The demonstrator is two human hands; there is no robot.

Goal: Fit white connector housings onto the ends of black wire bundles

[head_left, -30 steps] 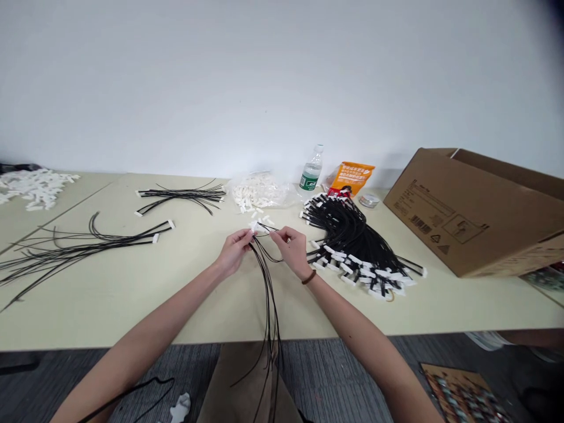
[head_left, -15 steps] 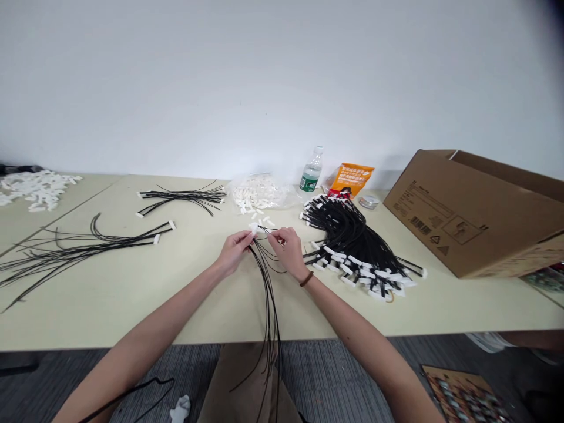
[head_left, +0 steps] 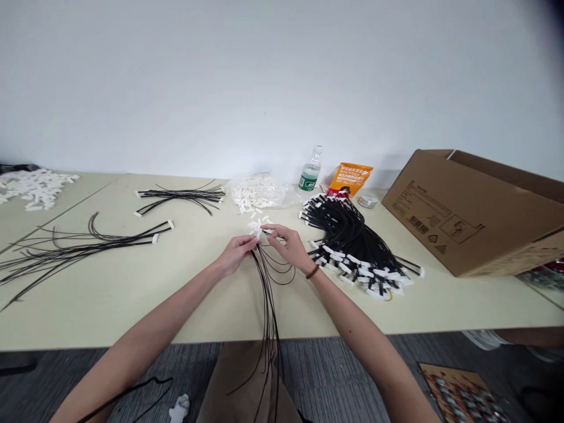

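Note:
In the head view my left hand (head_left: 237, 256) pinches a white plastic connector (head_left: 258, 232) over the middle of the table. A bunch of thin black wires (head_left: 266, 294) hangs from that connector, down past the table's front edge. My right hand (head_left: 289, 245) is closed with its fingertips at the connector's right side, on a black wire; the exact grip is partly hidden by the fingers. Some wires curve in loops below the right hand. Just behind the connector lie loose white connectors (head_left: 252, 217), partly overlapping it in view.
A clear bag of white connectors (head_left: 255, 191) lies at the back, beside a water bottle (head_left: 311, 170) and an orange packet (head_left: 349, 179). Finished-looking black wire bundles (head_left: 352, 235) are heaped right, near a cardboard box (head_left: 476, 217). More wire bundles (head_left: 110, 244) lie left.
My right hand has shifted slightly, and its fingertips now reach over the connector. The wires below it bow out in wider loops. My left hand keeps its pinch.

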